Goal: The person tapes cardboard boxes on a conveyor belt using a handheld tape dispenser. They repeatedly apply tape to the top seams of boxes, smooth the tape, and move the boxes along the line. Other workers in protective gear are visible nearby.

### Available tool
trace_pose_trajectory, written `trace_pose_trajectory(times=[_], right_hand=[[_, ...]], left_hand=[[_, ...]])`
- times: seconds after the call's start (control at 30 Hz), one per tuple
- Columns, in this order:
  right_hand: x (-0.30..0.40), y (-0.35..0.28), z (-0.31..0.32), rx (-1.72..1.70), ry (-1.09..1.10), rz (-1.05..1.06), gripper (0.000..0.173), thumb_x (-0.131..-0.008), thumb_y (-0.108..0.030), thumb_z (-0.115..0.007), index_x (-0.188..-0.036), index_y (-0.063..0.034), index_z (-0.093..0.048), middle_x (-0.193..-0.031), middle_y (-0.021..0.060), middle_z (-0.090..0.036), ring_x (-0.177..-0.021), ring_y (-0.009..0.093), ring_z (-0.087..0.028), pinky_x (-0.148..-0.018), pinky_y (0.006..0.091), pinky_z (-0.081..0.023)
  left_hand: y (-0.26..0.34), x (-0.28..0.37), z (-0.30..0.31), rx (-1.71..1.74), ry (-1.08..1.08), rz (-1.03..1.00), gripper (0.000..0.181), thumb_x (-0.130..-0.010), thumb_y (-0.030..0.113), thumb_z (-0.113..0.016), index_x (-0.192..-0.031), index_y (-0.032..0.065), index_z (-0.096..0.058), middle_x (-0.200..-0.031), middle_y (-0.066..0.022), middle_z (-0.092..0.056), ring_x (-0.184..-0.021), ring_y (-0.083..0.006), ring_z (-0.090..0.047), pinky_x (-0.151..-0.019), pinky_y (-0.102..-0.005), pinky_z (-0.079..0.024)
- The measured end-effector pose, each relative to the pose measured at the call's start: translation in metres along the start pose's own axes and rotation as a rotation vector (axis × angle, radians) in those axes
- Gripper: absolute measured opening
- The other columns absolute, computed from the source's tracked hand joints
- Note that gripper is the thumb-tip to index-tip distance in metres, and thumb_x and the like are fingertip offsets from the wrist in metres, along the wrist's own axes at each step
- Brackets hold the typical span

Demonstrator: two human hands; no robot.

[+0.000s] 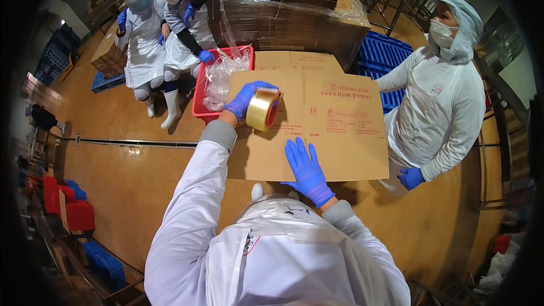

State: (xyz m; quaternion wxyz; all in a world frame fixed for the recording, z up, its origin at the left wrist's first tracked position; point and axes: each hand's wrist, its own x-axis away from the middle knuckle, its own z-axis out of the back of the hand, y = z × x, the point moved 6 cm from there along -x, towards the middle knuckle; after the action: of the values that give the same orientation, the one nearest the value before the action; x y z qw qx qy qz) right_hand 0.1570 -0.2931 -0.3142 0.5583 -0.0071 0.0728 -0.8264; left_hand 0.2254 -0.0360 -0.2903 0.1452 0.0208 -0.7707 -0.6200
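Before me lies a flat sheet of printed corrugated cardboard [272, 157], its red lettering upside down to me. My left hand [248, 97], in a blue glove, grips a wide roll of packing tape [259, 110] over the left half of the cardboard. The tape looks clear to yellowish, with a red inner core. My right hand [308, 170], also gloved in blue, rests palm down near the cardboard's front edge with its fingers apart, close to the vertical seam. Another cardboard piece [272, 60] shows beyond the far edge.
A red crate [199, 97] with clear plastic stands at the left. Behind is a film-wrapped stack of flattened cartons [280, 25] beside blue pallets [378, 55]. Two co-workers [144, 42] are at the back left; another co-worker [442, 93] stands close on the right.
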Motion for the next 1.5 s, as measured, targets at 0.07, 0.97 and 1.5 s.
trace_pose_trajectory(times=[0.07,0.97,1.5], right_hand=[[0.0,0.004,-0.006,-0.034,0.012,-0.012,0.096,-0.077,-0.056,-0.068,-0.148,-0.0014,-0.033,-0.156,0.0143,-0.03,-0.149,0.033,-0.018,-0.118,0.0545,-0.015],[-0.115,0.081,0.083,0.071,0.294,0.027,0.108,-0.06,-0.054,-0.082,-0.147,-0.0061,-0.038,-0.153,0.0147,-0.036,-0.145,0.036,-0.026,-0.117,0.0579,-0.015],[-0.021,0.007,-0.009,-0.15,0.071,0.063,0.083,-0.076,-0.035,-0.068,-0.144,0.0019,-0.038,-0.154,0.0186,-0.032,-0.147,0.036,-0.02,-0.119,0.0535,-0.013]], left_hand=[[-0.02,0.006,0.0,0.108,-0.016,0.142,0.023,-0.089,0.018,-0.065,-0.107,0.0052,-0.071,-0.1,-0.0059,-0.071,-0.089,-0.0153,-0.068,-0.083,-0.0296,-0.055],[0.025,0.173,0.059,0.583,0.48,-0.447,0.052,-0.095,0.041,-0.057,-0.13,0.0025,-0.053,-0.134,-0.0154,-0.056,-0.112,-0.0267,-0.062,-0.092,-0.0424,-0.052],[-0.038,0.011,0.028,0.018,0.03,0.092,0.026,-0.088,0.014,-0.065,-0.111,0.0029,-0.07,-0.108,-0.0071,-0.07,-0.095,-0.0177,-0.067,-0.087,-0.0318,-0.053]])
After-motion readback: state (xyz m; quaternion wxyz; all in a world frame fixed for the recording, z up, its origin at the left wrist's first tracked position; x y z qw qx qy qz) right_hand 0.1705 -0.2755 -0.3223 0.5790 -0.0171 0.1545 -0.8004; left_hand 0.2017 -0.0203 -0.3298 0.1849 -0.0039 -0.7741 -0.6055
